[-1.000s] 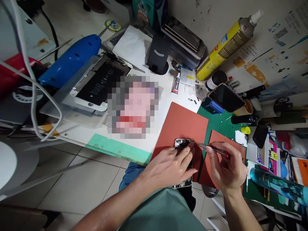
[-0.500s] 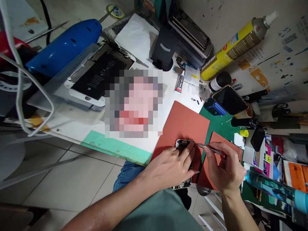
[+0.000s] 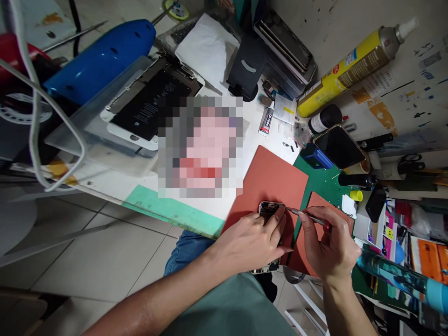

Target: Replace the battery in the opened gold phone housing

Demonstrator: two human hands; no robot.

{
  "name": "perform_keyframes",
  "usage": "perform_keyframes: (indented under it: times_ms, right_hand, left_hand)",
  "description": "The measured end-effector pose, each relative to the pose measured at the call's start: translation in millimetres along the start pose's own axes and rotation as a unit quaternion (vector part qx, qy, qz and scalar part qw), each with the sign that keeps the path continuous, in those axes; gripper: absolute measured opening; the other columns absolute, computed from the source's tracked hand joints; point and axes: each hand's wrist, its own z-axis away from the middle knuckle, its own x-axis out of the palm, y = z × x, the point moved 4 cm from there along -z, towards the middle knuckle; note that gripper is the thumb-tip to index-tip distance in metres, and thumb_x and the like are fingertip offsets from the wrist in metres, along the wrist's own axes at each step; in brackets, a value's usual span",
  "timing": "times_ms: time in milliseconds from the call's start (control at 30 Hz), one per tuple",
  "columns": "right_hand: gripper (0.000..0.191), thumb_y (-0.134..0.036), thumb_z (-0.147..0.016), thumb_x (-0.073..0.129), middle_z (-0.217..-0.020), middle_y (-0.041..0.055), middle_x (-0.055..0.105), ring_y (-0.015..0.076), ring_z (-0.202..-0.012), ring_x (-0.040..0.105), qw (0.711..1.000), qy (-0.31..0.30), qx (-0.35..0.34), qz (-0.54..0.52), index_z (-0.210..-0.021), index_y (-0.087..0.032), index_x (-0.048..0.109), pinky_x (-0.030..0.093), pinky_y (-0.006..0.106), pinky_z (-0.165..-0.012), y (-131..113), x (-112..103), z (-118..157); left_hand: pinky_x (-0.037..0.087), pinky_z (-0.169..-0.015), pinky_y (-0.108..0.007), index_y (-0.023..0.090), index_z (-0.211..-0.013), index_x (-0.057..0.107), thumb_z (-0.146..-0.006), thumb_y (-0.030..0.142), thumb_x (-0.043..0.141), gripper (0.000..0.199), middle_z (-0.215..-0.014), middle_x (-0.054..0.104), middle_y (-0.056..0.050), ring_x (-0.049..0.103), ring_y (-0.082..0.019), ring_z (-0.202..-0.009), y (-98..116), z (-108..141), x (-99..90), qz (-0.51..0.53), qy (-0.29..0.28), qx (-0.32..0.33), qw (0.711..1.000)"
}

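An opened phone (image 3: 266, 269) with its inner parts exposed lies on a reddish-brown mat (image 3: 276, 170), near the table's front edge. Across its middle, my left hand (image 3: 254, 240) presses with fingers closed over it, hiding much of the body. My right hand (image 3: 331, 242) pinches a slim metal hand tool (image 3: 293, 212) with a knurled shaft and a red end. The tool's thin tip meets the phone's top right corner, close to my left fingertips; I cannot make out exactly what it touches.
A white phone screen assembly (image 3: 154, 105) rests on a plastic box at left. Beside it a blurred-out patch covers part of the table. A glue tube (image 3: 266, 120), a yellow spray can (image 3: 350, 65), a propped phone (image 3: 339, 146) and a blue bottle (image 3: 392, 273) stand around.
The whole view has shifted slightly, so things on the table appear a little further right. Both hands, the tool and the phone keep nearly the same positions relative to each other.
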Motion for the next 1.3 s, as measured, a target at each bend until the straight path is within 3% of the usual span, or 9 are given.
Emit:
perform_keyframes:
  times_ms: [200,367,567,833,1000,1300]
  right_hand:
    - [0.026,-0.025,-0.097,0.082,-0.094,0.0003,0.083,0.0131,-0.067,0.077,1.0,-0.007,-0.017,0.014,-0.12,-0.024,0.069,0.06,0.022,-0.062,-2,0,0]
    - [0.025,-0.027,-0.1,0.079,-0.099,0.0046,0.083,0.0156,-0.07,0.076,0.999,-0.041,-0.016,0.004,-0.123,-0.024,0.07,0.058,0.025,-0.062,0,1,5]
    - [0.02,-0.03,-0.105,0.072,-0.097,0.0048,0.083,0.0146,-0.066,0.073,0.994,-0.059,-0.072,0.048,-0.122,-0.023,0.069,0.055,0.026,-0.061,-4,0,0]
    - [0.018,-0.025,-0.098,0.079,-0.068,-0.0061,0.07,0.0102,-0.05,0.064,0.989,-0.025,-0.127,0.078,-0.104,-0.024,0.063,0.049,0.025,-0.057,-10,2,-19]
    - [0.014,-0.019,-0.098,0.075,-0.076,-0.0044,0.075,0.0099,-0.053,0.066,0.989,-0.026,-0.118,0.084,-0.107,-0.022,0.065,0.049,0.024,-0.058,-8,5,-19]
    - [0.02,-0.02,-0.099,0.075,-0.084,-0.0002,0.079,0.012,-0.058,0.07,0.989,-0.027,-0.122,0.082,-0.116,-0.019,0.065,0.052,0.026,-0.061,-7,7,-18]
  left_hand:
    - [0.059,-0.08,-0.04,0.005,-0.126,0.078,-0.108,0.057,0.056,0.059,-0.142,0.071,-0.025,0.08,-0.026,-0.09,0,1,0.7,0.006,0.008,0.006,1.0]
    - [0.058,-0.077,-0.038,0.008,-0.121,0.08,-0.108,0.058,0.055,0.058,-0.15,0.067,-0.023,0.08,-0.025,-0.087,-1,-1,1.3,0.007,0.007,-0.001,1.0]
    - [0.054,-0.068,-0.039,0.009,-0.123,0.081,-0.109,0.06,0.051,0.061,-0.15,0.067,-0.023,0.077,-0.024,-0.076,0,-1,2.2,-0.004,-0.002,-0.001,1.0]
    - [0.055,-0.073,-0.04,0.007,-0.126,0.079,-0.109,0.058,0.053,0.059,-0.14,0.073,-0.025,0.079,-0.026,-0.087,1,1,3.5,0.007,0.012,0.005,1.0]
    - [0.056,-0.077,-0.039,0.003,-0.137,0.072,-0.11,0.058,0.053,0.064,-0.148,0.067,-0.027,0.08,-0.027,-0.096,1,2,5.6,0.005,0.012,0.017,1.0]
    - [0.055,-0.086,-0.038,0.006,-0.137,0.073,-0.109,0.056,0.056,0.06,-0.144,0.069,-0.028,0.08,-0.027,-0.098,0,2,3.9,0.023,0.012,0.012,1.0]
